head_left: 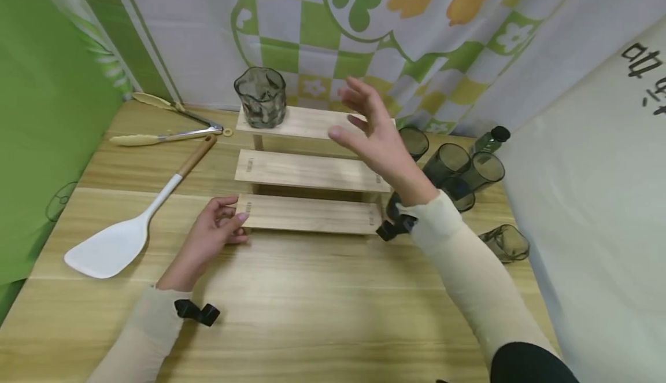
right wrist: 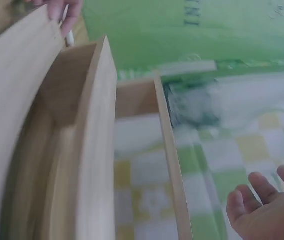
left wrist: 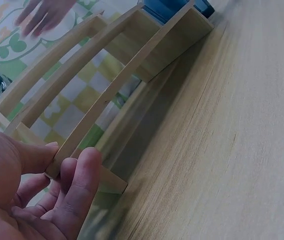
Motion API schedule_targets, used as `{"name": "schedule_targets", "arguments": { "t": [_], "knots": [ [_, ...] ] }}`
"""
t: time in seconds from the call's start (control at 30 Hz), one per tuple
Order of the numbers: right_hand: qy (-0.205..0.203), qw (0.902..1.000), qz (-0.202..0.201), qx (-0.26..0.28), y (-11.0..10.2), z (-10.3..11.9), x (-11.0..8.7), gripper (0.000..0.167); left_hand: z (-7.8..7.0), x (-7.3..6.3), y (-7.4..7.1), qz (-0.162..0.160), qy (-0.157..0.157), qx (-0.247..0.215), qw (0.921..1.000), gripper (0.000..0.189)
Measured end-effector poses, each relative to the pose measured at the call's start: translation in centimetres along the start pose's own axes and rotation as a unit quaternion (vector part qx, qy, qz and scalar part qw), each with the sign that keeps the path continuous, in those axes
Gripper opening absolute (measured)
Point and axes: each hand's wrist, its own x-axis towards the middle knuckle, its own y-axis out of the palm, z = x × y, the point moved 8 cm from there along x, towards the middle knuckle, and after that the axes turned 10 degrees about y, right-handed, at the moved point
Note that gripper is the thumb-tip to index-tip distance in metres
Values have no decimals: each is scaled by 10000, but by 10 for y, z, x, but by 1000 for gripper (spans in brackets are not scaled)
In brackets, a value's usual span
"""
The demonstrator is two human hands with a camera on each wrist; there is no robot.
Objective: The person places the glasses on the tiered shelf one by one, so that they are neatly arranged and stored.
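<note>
The stepped rack (head_left: pixel 309 216) stood across the table (head_left: pixel 312 308), and the person's left hand (head_left: pixel 210 234) pinched its lowest step at the left end, thumb and curled fingers closed about the edge. The right hand (head_left: pixel 377 140) hung over the right half of the rack's top step, fingers spread wide and holding nothing, with a good gap between it and the glass (head_left: pixel 262 102) on that step's left end. That glass nearly filled the step from front edge to back. Close behind the rack hung the curtain (head_left: pixel 322 30), leaving little depth there; in front, bare wood stretched broadly toward the person. Left of the rack lay the tongs (head_left: pixel 136 140) and the spatula (head_left: pixel 111 247), its handle angled toward the rack. More glasses (head_left: pixel 447 163) crowded just beside the rack's right end, a bottle (head_left: pixel 489 140) beyond them.
</note>
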Motion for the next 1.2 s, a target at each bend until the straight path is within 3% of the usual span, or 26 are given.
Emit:
{"name": "schedule_targets", "arguments": {
  "t": [0.13, 0.27, 0.4, 0.53, 0.67, 0.77, 0.9, 1.03, 1.2],
  "knots": [
    [-363, 9978, -549, -54, -52, -13, -63, 81, -1, -1, 1, 6, 47, 22, 10000, 61],
    [-340, 9868, -1224, -1002, -96, -22, -123, 74, -1, -2, 1, -26, 44, 77, 10000, 61],
    [-437, 9614, -1679, -2134, -132, -36, -173, 69, 0, -4, 2, -28, 50, 169, 9998, 61],
    [-602, 9361, -2149, -2719, -177, -75, -213, 76, -2, -3, 3, -46, 62, 276, 9996, 61],
    [282, 9240, -2489, -2891, -215, -124, -246, 87, -5, -4, 4, -83, 46, 291, 9995, 61],
    [1217, 9187, -2590, -2722, -226, -156, -267, 97, -4, -6, 3, -89, 66, 273, 9996, 60],
    [1920, 9157, -2664, -2317, -230, -184, -285, 94, -4, -4, 4, -48, 155, 283, 9995, 61],
    [2192, 9177, -2748, -1852, -230, -197, -291, 90, -4, -2, 5, -76, 161, 301, 9994, 60],
    [2321, 9291, -2576, -1284, -218, -201, -291, 94, -5, -5, 3, -135, 89, 367, 9992, 58]
  ]
}}
